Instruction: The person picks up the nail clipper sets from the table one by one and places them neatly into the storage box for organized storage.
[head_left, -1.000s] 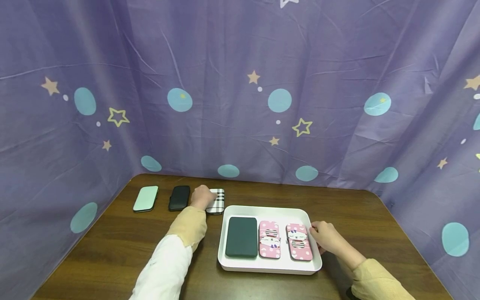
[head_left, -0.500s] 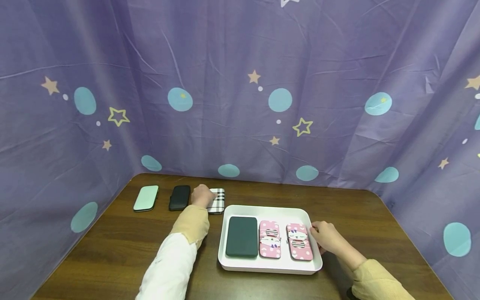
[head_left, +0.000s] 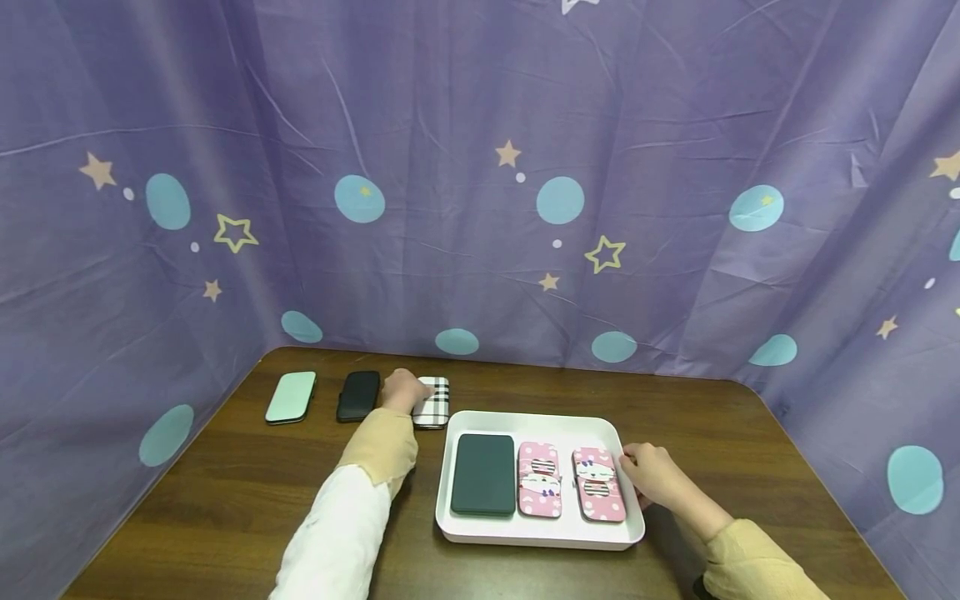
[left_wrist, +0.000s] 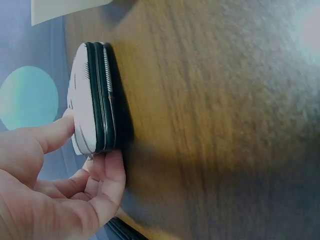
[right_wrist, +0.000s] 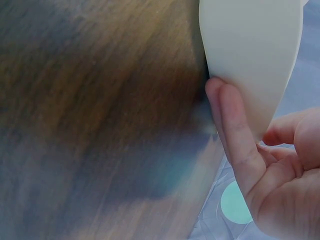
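My left hand point(head_left: 403, 390) is at a black-and-white checked case point(head_left: 437, 402) on the table. In the left wrist view its thumb lies on the white face of the case point(left_wrist: 84, 105) and its fingers are curled at the dark lower edge. My right hand point(head_left: 651, 475) holds the right side of a white tray point(head_left: 540, 537). The right wrist view shows two fingers point(right_wrist: 232, 107) along the tray's outer wall, with the thumb by its rim. Inside the tray lie a dark green case point(head_left: 483, 473) and two pink cartoon-printed cases, one in the middle point(head_left: 540, 479) and one at right point(head_left: 598, 483).
To the left of my left hand a black case point(head_left: 358, 396) lies on the wooden table point(head_left: 247, 492). Farther left is a mint-green case point(head_left: 291, 397). A purple curtain point(head_left: 480, 275) with stars and blue spots hangs behind the table's far edge.
My left forearm has shifted slightly right, while the hand stays at the checked case. My right hand and the tray show no visible movement.
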